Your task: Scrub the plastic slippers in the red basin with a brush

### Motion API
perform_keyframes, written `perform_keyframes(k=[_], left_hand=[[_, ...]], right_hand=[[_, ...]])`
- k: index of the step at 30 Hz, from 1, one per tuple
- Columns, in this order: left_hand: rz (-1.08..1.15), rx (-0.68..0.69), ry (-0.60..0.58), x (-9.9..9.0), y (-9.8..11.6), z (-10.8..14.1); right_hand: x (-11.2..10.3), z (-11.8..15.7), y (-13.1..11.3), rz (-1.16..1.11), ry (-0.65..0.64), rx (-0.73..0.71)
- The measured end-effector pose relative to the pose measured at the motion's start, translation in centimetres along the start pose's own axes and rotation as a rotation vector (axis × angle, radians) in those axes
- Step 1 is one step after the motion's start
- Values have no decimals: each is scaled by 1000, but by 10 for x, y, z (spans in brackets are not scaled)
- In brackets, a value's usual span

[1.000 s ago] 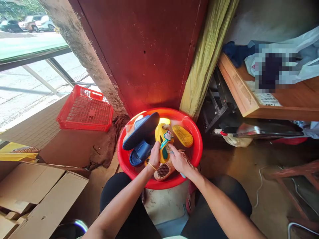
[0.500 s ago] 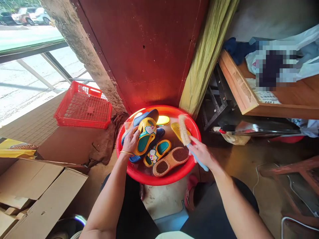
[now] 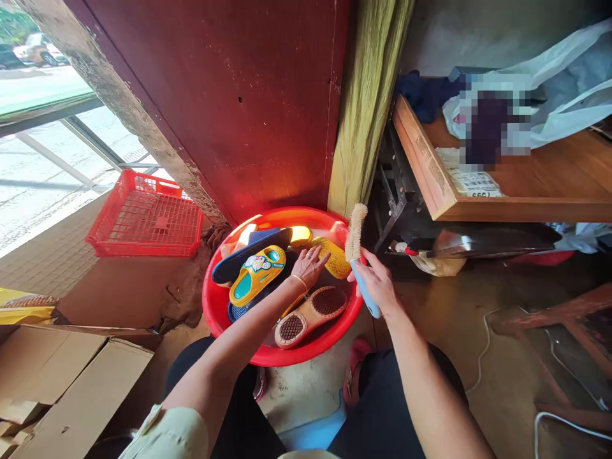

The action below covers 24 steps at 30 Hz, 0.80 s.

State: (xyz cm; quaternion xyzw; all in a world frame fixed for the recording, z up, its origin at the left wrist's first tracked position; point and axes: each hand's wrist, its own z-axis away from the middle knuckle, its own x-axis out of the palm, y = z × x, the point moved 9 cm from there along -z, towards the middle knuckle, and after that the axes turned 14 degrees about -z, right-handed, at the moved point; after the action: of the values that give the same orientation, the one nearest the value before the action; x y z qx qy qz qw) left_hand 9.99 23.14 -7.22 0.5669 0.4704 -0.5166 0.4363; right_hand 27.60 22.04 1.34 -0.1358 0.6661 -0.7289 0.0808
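A red basin (image 3: pixel 329 335) of water stands in front of me with several slippers in it. My left hand (image 3: pixel 308 266) is over its middle, fingers stretched out and holding nothing. The fingertips reach the edge of a slipper with a yellow textured sole (image 3: pixel 333 258); whether they touch it I cannot tell. In my right hand (image 3: pixel 375 280), at the basin's right rim, is a scrub brush (image 3: pixel 356 239) with pale bristles and a blue handle, bristles up. A yellow cartoon slipper (image 3: pixel 258 274) lies on dark blue slippers (image 3: pixel 229 264). Near me is a tan slipper (image 3: pixel 313 315), brown sole up.
A red plastic crate (image 3: pixel 148 223) sits on cardboard to the left, behind cardboard boxes (image 3: pixel 71 395). A dark red door (image 3: pixel 239 146) and a yellow-green curtain (image 3: pixel 361 127) stand behind the basin. On the right are a wooden drawer (image 3: pixel 540 207) and a white cable (image 3: pixel 485 350).
My left hand has let go of the yellow cartoon slipper, leaving it on the blue ones, and moved right toward the yellow sole. The brush stays in my right hand. The view has shifted right.
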Motion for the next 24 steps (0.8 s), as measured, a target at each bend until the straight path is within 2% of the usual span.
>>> perform_keyframes(k=[2,4,6,8,10,12,17,20,24], left_hand=[[-37,3,-51,29,5,-26],[-42,20,-75,49,10,-43],[-14,36,-95,63,13,-50],[81,27,-105,67,12,-52],[291,-5,-82,61,6,-51],[580,-69,-31,47,-5,-46],[1270,-383,62,13,-40,-12],[1515,-438,100,-10,-47,14],[1590,-450,165,-36,-64,51]], right_hand=[[-1,-2,4,-11,-4,9],[-4,-6,10,-14,-18,20],[-7,-10,17,-18,-30,34],[-10,-15,22,-27,-35,44],[-13,-18,25,-29,-31,45],[-16,-20,26,-20,-20,37],[-15,-17,32,125,11,14],[3,-9,32,301,-32,-68],[55,13,23,614,-217,-340]])
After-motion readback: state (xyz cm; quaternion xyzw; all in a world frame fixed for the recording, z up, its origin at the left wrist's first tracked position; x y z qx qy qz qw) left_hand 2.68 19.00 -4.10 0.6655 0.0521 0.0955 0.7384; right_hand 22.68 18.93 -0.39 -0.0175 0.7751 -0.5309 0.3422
